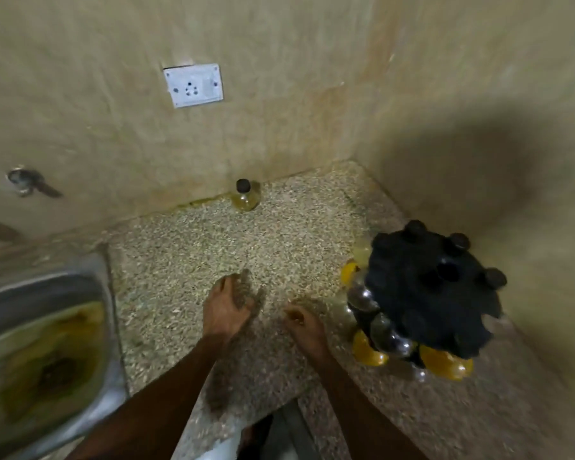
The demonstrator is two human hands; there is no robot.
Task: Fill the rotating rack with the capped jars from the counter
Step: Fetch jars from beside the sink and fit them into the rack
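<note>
A black rotating rack point(429, 290) stands on the speckled counter point(213, 247) at the right, with several black-capped jars in its slots; yellow and clear jar bodies show along its left and front sides. One lone capped jar point(245, 195) with yellowish contents stands far back against the wall. My left hand point(228, 305) hovers over the middle of the counter, fingers loosely spread, holding nothing. My right hand point(301, 322) is just left of the rack, fingers curled, and seems to hold nothing. The frame is blurred by motion.
A steel sink point(40, 343) with yellow-stained water lies at the left, with a tap point(27, 182) on the wall above it. A white wall socket point(193, 85) sits above the counter. Walls close the counter at the back and right. The counter's front edge runs under my forearms.
</note>
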